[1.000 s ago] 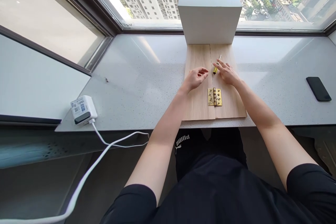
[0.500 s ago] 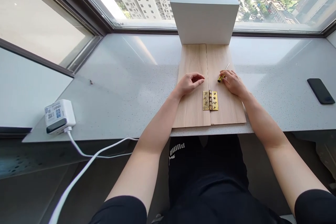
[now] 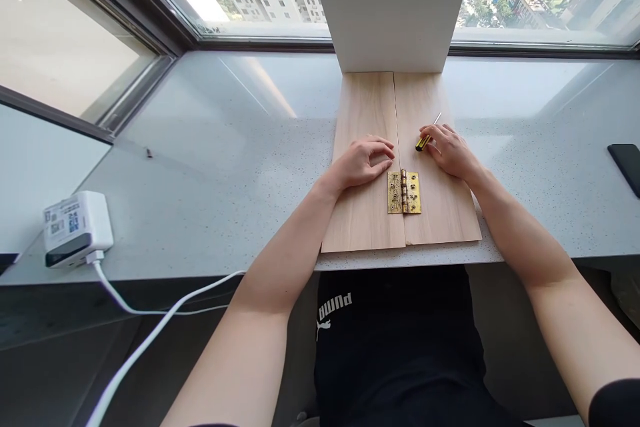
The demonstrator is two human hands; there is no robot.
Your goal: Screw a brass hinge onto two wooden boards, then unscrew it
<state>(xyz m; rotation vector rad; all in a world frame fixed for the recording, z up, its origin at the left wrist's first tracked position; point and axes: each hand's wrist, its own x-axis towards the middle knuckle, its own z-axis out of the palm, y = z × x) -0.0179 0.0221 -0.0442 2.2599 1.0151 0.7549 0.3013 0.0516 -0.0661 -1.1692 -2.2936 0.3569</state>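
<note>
Two light wooden boards (image 3: 367, 213) lie side by side on the grey stone sill, joined by a brass hinge (image 3: 404, 192) across their seam. My left hand (image 3: 364, 161) rests on the left board just left of the hinge, fingers curled and holding nothing. My right hand (image 3: 450, 151) lies on the right board with its fingers on a small yellow-and-black screwdriver (image 3: 426, 136), whose metal tip points away to the upper right.
A white box (image 3: 393, 10) stands at the boards' far end against the window. A white power adapter (image 3: 76, 228) with its cable sits at the sill's left front edge. A black phone (image 3: 627, 163) lies far right. A tiny dark screw (image 3: 149, 153) lies to the left.
My right hand has taken the screwdriver off the seam and drawn it right, onto the right board. My left hand has come down closer to the hinge. The camera has tilted down.
</note>
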